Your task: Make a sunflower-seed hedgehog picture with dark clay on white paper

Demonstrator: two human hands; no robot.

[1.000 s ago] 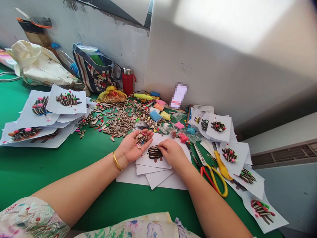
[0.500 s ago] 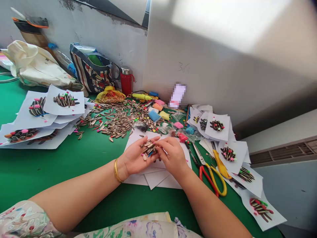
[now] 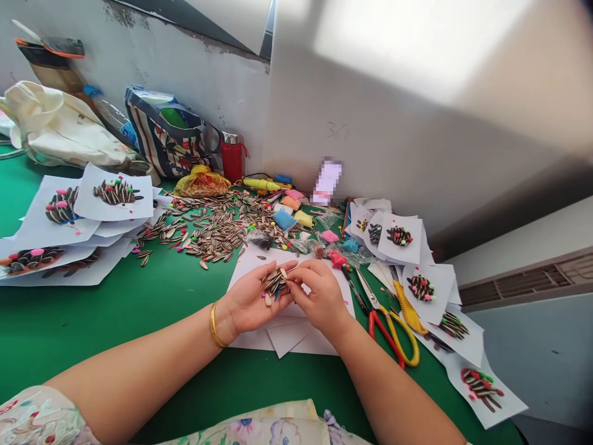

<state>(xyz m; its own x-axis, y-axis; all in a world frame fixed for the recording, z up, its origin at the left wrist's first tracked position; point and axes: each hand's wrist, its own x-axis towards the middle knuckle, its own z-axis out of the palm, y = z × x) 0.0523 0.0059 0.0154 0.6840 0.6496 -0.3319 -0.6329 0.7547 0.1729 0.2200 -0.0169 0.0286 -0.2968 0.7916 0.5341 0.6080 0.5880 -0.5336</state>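
Note:
My left hand (image 3: 252, 301) lies palm up over white paper (image 3: 287, 334), cupping a small heap of striped sunflower seeds (image 3: 275, 282) with a bit of blue among them. Its fingers are curled around the heap. My right hand (image 3: 319, 293) pinches at the right side of this heap with thumb and fingertips; the piece between them is too small to make out. Behind the hands, many loose seeds (image 3: 217, 232) are spread on the green table (image 3: 139, 315).
Scissors (image 3: 386, 315) and red-handled pliers (image 3: 375, 321) lie right of the paper. Seed-decorated cards are stacked left (image 3: 113, 207) and right (image 3: 414, 247). Colored clay packets (image 3: 285, 219), a red flask (image 3: 231, 157) and a striped bag (image 3: 162, 136) stand or lie behind.
The whole view has shifted slightly, so things appear a little further left. My right fingers remain at the seeds in my left palm, with only a small change in their pose.

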